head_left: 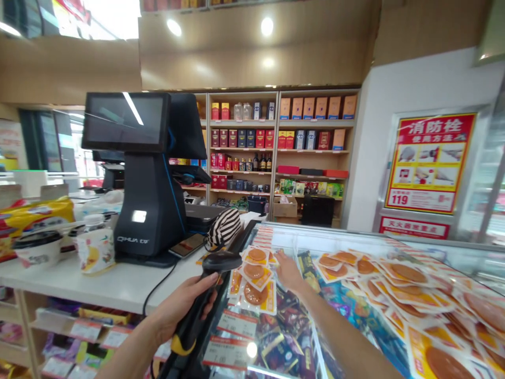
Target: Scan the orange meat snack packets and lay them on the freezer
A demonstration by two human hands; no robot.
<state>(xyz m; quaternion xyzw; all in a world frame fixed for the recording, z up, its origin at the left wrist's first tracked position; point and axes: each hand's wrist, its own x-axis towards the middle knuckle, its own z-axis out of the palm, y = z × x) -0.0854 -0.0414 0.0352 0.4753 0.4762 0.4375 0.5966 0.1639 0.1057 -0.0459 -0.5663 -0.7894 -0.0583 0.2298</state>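
My left hand (201,295) is wrapped round the handle of a black barcode scanner with yellow trim (221,260), its head tilted up over the counter's edge. Just right of it, my right hand (289,269) reaches over a glass-topped case, fingers drawn together at the edge of the small overlapping packets. Those clear-and-yellow packets (255,293) each show a flat, round, brown food piece. The fingertips of my right hand are partly hidden among them. Many similar packets (406,273) lie heaped on the glass to the right.
A black cash register (145,210) stands on the white counter (130,287), beside a striped pouch (224,229), a phone (187,245) and a lidded cup (37,247). Price labels (226,350) lie at the glass case's near end. Shelves of boxes (242,138) line the back wall.
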